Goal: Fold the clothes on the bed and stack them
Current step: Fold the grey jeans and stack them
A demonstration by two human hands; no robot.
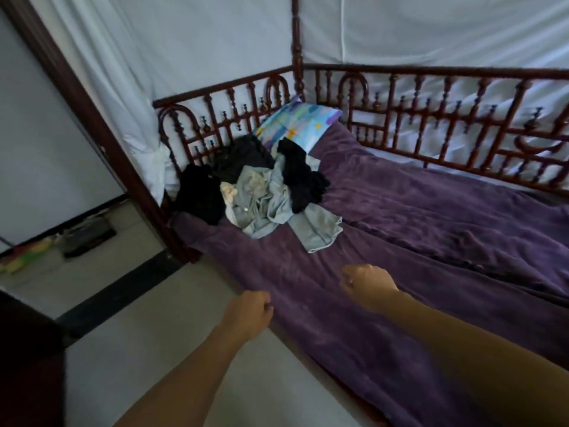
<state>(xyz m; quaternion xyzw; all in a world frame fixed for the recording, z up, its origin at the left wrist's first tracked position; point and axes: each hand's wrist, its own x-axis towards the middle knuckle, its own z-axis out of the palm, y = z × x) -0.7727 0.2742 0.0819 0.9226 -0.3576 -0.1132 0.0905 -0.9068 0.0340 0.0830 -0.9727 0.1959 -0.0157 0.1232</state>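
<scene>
Where the two bare forearms reach in from the bottom edge, hands: both are curled and nothing shows in either.
Left hand (249, 312): fingers are folded inward in a loose fist. It sits right at the near edge of the bed, and I cannot tell whether it touches the cover.
Right hand (368, 286): fingers and thumb are drawn in. It hangs over the purple cover, farther onto the bed than the left hand and well apart from the clothes.
Purple cover (431, 226): rumpled plush fabric spread over the whole mattress, with a long crease running across the middle.
Pile of clothes (261, 192): unfolded and heaped at the far left corner of the bed, on the cover and against the railing.
Grey-blue shirt (268, 208): crumpled at the front of the pile, with one flap spread flat toward the hands.
Black garments (200, 195): one bunched at the left of the pile, another draped over its right side, and a darker one behind.
Cream piece (229, 192): small, tucked between the left black garment and the shirt.
Pillow (300, 124): blue with coloured patches, propped in the corner just behind the pile.
Railing (446, 124): dark red turned wood along the head and far side, with a corner post rising above it.
White drape (184, 41): hangs outside the railing.
Floor (138, 272): pale with a dark stripe, and blurred objects lie by the wall.
</scene>
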